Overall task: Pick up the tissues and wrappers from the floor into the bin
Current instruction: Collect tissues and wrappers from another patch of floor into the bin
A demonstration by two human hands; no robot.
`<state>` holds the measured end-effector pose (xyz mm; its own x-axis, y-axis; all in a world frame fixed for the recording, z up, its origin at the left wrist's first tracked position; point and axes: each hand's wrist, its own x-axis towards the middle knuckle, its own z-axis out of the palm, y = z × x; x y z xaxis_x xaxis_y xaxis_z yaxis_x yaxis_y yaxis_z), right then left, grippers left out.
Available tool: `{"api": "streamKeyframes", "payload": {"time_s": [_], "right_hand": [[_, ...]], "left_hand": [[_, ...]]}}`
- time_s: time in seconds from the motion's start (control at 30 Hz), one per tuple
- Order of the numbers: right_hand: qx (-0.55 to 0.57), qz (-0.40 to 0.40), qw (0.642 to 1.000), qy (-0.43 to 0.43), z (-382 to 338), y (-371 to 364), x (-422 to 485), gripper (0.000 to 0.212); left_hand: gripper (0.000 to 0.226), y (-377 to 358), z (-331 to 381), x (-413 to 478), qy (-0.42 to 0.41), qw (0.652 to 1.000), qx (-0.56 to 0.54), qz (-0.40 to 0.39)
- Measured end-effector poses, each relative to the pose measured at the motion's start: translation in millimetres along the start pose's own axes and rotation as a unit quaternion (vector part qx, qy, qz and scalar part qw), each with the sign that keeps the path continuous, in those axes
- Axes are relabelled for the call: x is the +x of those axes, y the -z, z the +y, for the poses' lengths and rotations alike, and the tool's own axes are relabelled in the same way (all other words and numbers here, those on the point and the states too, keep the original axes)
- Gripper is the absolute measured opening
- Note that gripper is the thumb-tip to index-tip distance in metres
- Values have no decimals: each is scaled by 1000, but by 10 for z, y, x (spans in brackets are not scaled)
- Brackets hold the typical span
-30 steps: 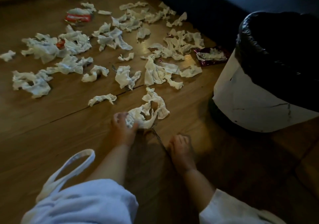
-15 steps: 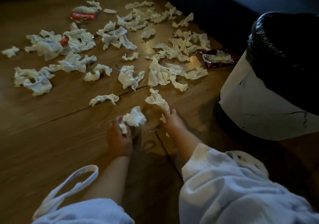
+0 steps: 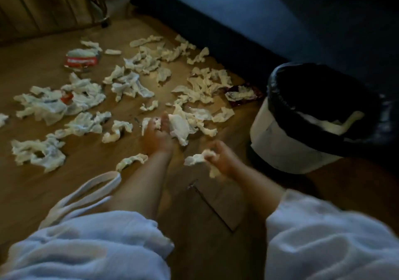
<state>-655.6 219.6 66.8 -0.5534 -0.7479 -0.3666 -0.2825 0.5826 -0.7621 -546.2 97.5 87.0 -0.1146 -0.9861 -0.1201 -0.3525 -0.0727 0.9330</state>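
Several crumpled white tissues (image 3: 127,85) lie scattered over the wooden floor. My left hand (image 3: 156,137) reaches forward and grips a wad of tissue (image 3: 180,126) at the near edge of the pile. My right hand (image 3: 220,159) hovers low over the floor, left of the bin, and holds a crumpled tissue (image 3: 197,160). The white bin (image 3: 280,150) with a black liner stands at the right, with some white paper inside. A red wrapper (image 3: 81,60) lies far left; a dark red wrapper (image 3: 241,94) lies by the bin.
A dark blue upholstered base (image 3: 216,20) runs along the far right behind the bin. Wooden slats and a metal stand leg (image 3: 103,18) are at the back left. A white fabric loop (image 3: 86,193) hangs from my robe near my left forearm.
My left hand moved forward from the near tissue into the larger pile and grabbed more. My right hand lifted a tissue off the floor and shifted right, toward the bin. The view tilted up.
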Motion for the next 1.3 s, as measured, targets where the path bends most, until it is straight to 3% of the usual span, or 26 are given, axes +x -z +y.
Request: {"api": "streamKeyframes", "payload": {"time_s": [0.13, 0.27, 0.4, 0.5, 0.57, 0.73, 0.97, 1.13, 1.2, 1.3], "right_hand": [[-104, 26, 994, 16, -676, 980, -205, 26], [-90, 115, 988, 56, -947, 1800, -392, 20], [38, 245, 968, 45, -770, 2322, -419, 20], [194, 356, 914, -15, -482, 2440, -387, 30], [231, 394, 888, -60, -318, 2423, -310, 31], [238, 422, 871, -81, -187, 2569, -153, 35], [207, 364, 905, -79, -116, 2455, -71, 43], [203, 383, 900, -44, -132, 2359, -128, 30], [172, 400, 900, -20, -137, 2305, -165, 26], [111, 426, 897, 44, -144, 2207, -226, 23]], "left_hand": [[64, 92, 594, -58, -8, 989, -14, -145], [83, -110, 1143, -116, -16, 973, -62, -221], [62, -543, 1524, -354, 22, 961, -98, -259], [46, -930, 1769, -521, 43, 938, -150, -308], [36, -1228, 1868, -597, 37, 925, -164, -342], [23, -1751, 1945, -878, 48, 916, -150, -369], [58, -1836, 1978, -816, 80, 884, -163, -430], [37, -1545, 1914, -809, 48, 844, -180, -503], [33, -1415, 1851, -821, 11, 847, -196, -494], [33, -1278, 1702, -777, -29, 878, -192, -437]]}}
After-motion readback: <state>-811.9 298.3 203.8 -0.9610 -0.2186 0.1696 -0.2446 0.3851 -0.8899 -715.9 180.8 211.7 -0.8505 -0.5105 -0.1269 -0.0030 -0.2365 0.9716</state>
